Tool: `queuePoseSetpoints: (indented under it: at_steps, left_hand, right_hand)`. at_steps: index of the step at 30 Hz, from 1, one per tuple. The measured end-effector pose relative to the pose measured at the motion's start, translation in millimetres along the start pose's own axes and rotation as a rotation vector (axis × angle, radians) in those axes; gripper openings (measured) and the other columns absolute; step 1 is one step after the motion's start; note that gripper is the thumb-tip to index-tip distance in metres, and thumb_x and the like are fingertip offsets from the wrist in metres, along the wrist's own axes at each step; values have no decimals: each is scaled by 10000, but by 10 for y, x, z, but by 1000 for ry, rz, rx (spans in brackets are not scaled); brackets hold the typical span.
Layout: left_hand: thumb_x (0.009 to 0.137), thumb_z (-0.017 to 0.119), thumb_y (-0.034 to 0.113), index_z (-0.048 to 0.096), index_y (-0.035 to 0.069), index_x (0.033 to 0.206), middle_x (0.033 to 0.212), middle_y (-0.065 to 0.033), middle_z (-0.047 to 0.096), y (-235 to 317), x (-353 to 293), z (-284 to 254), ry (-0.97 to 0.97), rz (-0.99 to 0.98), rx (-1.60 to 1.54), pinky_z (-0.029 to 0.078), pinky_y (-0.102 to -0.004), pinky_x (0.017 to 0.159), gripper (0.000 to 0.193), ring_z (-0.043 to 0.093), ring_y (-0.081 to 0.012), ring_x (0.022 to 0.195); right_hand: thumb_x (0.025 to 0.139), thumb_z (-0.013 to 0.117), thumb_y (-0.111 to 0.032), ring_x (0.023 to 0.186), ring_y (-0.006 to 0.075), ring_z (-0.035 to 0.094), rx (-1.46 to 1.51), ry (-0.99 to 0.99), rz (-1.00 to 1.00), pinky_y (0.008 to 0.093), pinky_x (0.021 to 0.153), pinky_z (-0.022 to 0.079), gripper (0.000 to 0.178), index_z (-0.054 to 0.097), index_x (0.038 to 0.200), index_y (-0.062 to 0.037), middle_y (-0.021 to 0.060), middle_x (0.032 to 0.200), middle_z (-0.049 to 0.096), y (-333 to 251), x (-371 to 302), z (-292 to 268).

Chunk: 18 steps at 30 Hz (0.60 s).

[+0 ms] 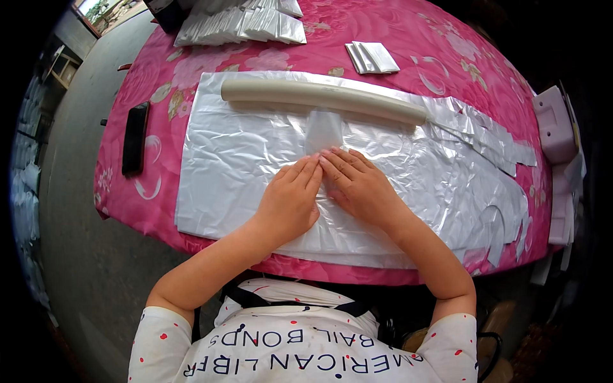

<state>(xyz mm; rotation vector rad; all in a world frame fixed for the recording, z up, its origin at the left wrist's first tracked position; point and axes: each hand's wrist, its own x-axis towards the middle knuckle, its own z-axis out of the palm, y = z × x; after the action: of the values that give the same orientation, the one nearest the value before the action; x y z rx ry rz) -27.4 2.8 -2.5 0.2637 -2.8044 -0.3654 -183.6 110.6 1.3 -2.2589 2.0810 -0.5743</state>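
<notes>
One broad table with a pink floral cloth [357, 22] fills the view; across it lies a wide layer of silvery plastic sheets [434, 185], creased and glossy, probably light, limp and slippery; a long pale tube [322, 96] rests on their far part, likely stiff and apt to roll; at the far left sits a pile of folded plastic packets [242, 25]; at the middle, the left hand [290, 191] and right hand [357, 182] lie palm down, fingertips meeting, flattened rather than closed around anything visible; a dark phone [135, 138] lies to the left, and three small packets [372, 57] beyond the tube; smallest is a folded plastic piece [324, 129], between tube and fingertips, its near end at the fingers; it looks soft and nearly weightless, springy at its creases, best pressed flat along a fold or pinched at a layered edge.
</notes>
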Motion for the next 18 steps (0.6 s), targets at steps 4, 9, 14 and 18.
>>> queuePoseSetpoints:
  at_steps: [4,9,14,18]
  left_hand:
    - [671,591,49,521,-65,1134,1166,-171,562,-92,82,34,22,80,94,424,-366,905,482,527,-269,1103]
    - [673,598,30,567,-39,1059,1105,-147,599,-75,-12,-49,77,193,-9,464,-359,852,394,586,-250,1016]
    - [656,598,23,582,-20,1055,1086,-125,614,4,-304,-106,89,251,-63,481,-359,834,402,599,-245,999]
    - [643,603,27,586,-1,1069,1080,-112,619,-19,-317,-85,108,219,-112,486,-359,815,428,606,-245,976]
  right_hand:
    - [739,576,-71,1250,258,406,89,-60,-8,382,1050,317,534,467,1259,-20,127,1312,469,109,54,-100]
    - [630,586,49,1098,267,518,238,17,-21,358,917,442,499,574,1123,-27,103,1174,564,103,7,-85]
    - [624,651,23,927,247,595,263,158,-108,326,782,504,356,641,975,-35,66,1014,631,-138,-194,23]
    - [642,634,-15,901,238,583,246,187,-100,341,768,497,330,641,969,-63,49,996,627,-147,-242,69]
